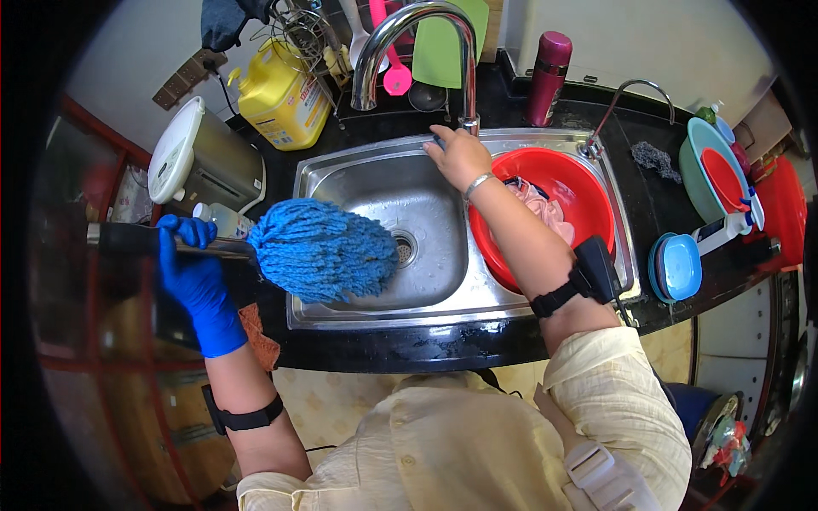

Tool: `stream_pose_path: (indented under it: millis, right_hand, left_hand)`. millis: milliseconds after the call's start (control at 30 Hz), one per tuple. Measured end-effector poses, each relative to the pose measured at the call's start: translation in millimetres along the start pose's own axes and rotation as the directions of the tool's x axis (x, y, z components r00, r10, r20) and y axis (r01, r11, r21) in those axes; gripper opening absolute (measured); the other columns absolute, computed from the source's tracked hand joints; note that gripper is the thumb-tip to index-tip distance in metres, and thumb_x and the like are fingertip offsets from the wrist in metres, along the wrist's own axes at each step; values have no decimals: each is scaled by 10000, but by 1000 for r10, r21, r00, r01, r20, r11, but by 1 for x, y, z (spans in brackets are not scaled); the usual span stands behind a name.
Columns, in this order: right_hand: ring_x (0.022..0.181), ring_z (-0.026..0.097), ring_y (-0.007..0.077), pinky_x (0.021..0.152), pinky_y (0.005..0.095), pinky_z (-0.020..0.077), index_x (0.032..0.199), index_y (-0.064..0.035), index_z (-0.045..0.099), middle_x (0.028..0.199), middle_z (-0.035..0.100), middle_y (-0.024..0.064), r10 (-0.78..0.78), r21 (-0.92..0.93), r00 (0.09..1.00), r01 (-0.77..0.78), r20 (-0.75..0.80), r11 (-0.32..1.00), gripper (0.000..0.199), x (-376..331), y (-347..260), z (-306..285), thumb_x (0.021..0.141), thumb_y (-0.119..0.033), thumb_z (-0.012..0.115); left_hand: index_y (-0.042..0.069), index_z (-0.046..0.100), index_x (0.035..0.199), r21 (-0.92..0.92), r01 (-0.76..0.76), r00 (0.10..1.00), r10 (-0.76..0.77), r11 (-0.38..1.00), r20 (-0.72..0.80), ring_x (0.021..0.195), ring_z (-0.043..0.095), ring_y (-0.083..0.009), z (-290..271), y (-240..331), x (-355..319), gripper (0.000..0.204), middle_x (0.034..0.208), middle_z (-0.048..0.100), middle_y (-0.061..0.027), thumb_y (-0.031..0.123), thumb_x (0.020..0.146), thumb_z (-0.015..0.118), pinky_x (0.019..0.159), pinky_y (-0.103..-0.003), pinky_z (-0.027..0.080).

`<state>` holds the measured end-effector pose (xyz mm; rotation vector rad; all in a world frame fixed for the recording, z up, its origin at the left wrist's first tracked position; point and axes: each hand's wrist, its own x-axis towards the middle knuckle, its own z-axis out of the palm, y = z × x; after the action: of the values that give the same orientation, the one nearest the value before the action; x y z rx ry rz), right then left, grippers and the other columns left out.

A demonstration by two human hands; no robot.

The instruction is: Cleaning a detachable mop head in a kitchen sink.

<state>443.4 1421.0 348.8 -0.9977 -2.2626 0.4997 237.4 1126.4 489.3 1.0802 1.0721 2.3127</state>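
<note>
Person in a cream shirt at a black worktop (409, 349), a dark strap on each forearm.

Left hand (192, 264), in a blue glove, fingers wrapped tight round the dark handle (136, 240) of a blue string mop. Handle runs level, out past the sink's left rim. Mop head (322, 249) hangs over the left part of the steel sink (375, 183), its strands reaching almost to the drain (404, 248); lower strands lie against the sink's front edge.

Right hand (460, 153), bare, silver bangle at the wrist, reaches across the sink to the spout end of the tall chrome tap (464, 123). Fingers curl at the tap; whether they actually grip anything there I cannot tell.

Red basin (588, 183) sits in the right half of the sink, under the right forearm, pale pink pieces lying inside.

Farther off: blue lidded box (680, 266) and stacked green and red bowls (711, 170) on the worktop at right; white rice cooker (200, 157) at left; yellow jug (277, 98) behind it; maroon flask (547, 75) behind the sink.
</note>
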Motion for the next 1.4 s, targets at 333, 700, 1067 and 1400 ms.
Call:
stream_pose_path:
  millis: [333,700,1067,1400]
  right_hand:
    - [739,582,330,632,444,457,833,-101,578,793,595,126,-11,47,995,16,-102,999,203,-8,13,2,833,-289,500]
    - [746,585,342,646,447,461,848,-108,585,802,601,135,64,83,995,-58,-78,995,223,-9,15,-3,833,-314,502]
    - [761,605,322,657,414,467,838,-120,642,780,635,133,183,59,983,-182,-3,981,268,9,6,-3,791,-369,556]
    - [821,600,331,711,409,463,903,-77,633,877,629,168,211,131,977,-207,-13,969,368,10,17,1,758,-412,590]
  left_hand:
    - [76,452,760,81,10,960,13,997,-279,719,441,-156,21,-46,0,125,696,429,-34,135,774,562,762,-297,354]
    - [44,447,857,-2,-16,980,15,1000,-198,784,462,-184,14,-27,3,117,733,430,-57,109,796,522,896,-342,362]
    - [36,504,754,-72,-108,933,76,991,-352,796,508,-225,-52,44,-28,118,699,484,-69,141,788,546,871,-409,374]
    - [42,517,765,-135,-171,865,83,976,-496,784,504,-246,-91,75,-76,84,703,493,-77,118,755,550,845,-444,378]
